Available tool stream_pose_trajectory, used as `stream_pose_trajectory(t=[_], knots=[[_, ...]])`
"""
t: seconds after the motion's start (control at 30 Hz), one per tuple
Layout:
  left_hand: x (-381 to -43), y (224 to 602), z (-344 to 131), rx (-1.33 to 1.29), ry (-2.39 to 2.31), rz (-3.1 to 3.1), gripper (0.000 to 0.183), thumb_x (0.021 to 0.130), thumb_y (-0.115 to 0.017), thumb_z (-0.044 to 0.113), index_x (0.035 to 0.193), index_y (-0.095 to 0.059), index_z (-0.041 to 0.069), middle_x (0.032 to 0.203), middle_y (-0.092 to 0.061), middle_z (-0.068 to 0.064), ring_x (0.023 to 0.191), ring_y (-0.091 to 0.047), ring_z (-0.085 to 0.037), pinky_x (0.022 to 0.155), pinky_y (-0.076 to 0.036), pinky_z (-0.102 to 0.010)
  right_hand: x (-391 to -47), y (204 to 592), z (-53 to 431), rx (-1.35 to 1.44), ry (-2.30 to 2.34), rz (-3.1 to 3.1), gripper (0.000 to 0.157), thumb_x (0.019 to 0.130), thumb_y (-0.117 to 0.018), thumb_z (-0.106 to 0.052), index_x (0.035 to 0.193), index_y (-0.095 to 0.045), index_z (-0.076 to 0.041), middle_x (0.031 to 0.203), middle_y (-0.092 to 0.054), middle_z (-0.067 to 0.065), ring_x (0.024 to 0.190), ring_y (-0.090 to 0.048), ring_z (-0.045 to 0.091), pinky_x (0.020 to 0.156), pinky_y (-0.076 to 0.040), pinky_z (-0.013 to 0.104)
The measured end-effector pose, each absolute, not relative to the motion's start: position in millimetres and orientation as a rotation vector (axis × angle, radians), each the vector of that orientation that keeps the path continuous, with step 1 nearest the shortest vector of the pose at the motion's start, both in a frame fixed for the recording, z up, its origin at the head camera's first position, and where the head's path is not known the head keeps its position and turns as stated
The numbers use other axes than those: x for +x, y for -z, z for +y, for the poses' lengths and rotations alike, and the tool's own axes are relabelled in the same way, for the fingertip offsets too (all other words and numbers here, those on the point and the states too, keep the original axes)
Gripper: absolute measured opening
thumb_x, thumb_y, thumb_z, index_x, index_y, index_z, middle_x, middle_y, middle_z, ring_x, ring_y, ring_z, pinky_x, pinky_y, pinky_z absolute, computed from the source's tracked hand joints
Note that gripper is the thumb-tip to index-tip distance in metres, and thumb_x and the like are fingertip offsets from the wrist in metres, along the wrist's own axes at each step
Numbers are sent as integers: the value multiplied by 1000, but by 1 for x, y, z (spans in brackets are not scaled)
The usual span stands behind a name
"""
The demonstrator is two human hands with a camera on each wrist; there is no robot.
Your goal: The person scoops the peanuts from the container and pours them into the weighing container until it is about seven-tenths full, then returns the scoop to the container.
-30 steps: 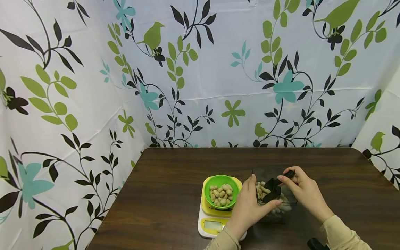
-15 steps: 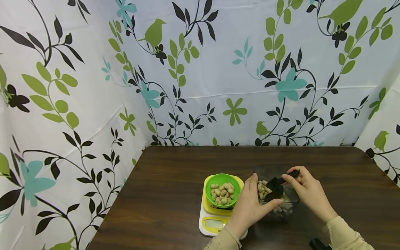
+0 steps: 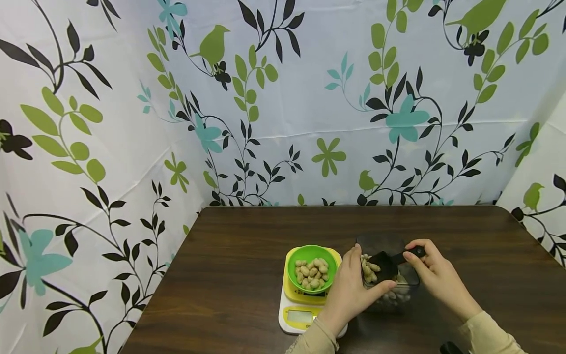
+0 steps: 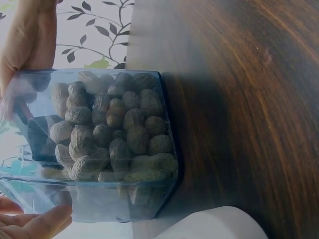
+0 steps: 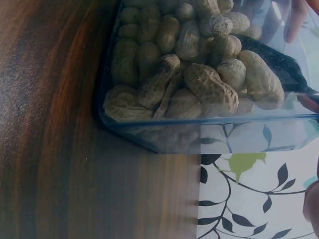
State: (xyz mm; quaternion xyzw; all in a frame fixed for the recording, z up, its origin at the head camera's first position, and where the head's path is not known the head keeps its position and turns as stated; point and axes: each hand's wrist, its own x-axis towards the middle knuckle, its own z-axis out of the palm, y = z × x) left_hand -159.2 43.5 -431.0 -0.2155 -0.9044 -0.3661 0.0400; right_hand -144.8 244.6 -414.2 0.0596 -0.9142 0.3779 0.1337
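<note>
A clear, straight-sided container (image 3: 398, 295) of unshelled peanuts (image 4: 119, 124) stands on the table. My left hand (image 3: 349, 292) holds its near left corner, fingers along the left wall and thumb across the front. Above the peanuts, my right hand (image 3: 444, 278) grips the handle of a black scoop (image 3: 383, 266) between thumb and fingers. The scoop's head is down inside the container, among the peanuts; how full it is I cannot tell. Left of the container, a green bowl (image 3: 305, 251) with several peanuts sits on a yellow and white kitchen scale (image 3: 287, 305).
The scale's display (image 3: 299, 316) faces me, its reading too faint to make out. A dark wooden table (image 3: 221, 295) runs back to a patterned curtain (image 3: 287, 123). Close to my right sleeve, a black object (image 3: 450, 348) shows at the bottom edge.
The right hand has moved slightly right and down, and the scoop's handle has swung lower, nearer to level. The left hand keeps its hold on the container. Bowl and scale look the same.
</note>
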Motion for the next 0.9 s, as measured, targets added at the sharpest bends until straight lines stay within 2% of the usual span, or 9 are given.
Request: stream_pose_trajectory(t=[0.3,0.5,0.6,0.9], knots=[[-158,429,44,-660,1122,-2792,92,82,-56,64,149,-23,9,147,-36,-12,130,-45,-25,99,-47,-38,-145,417,245,166,-1124,-2589,23,98,-49,-24,116,-47,-9,54,-34,-6,40,-30,5,38,-30,24],[-158,429,44,-638,1136,-2807,94,81,-55,65,149,-22,10,148,-34,-12,131,-44,-26,99,-46,-40,-153,412,236,14,-1226,-2629,42,96,-48,-38,118,-45,-2,52,-43,-2,38,-26,6,37,-29,25],[-159,429,42,-639,1157,-2809,93,81,-56,64,149,-22,10,149,-33,-11,133,-42,-25,101,-45,-41,-153,412,233,-20,-1259,-2646,46,96,-48,-40,119,-44,0,53,-44,-2,38,-26,6,38,-30,26],[-161,428,39,-641,1209,-2809,93,81,-56,64,149,-21,11,151,-32,-10,134,-40,-24,102,-43,-42,-148,415,235,57,-1270,-2625,35,98,-47,-32,119,-43,-4,57,-35,-4,41,-29,7,39,-30,26]])
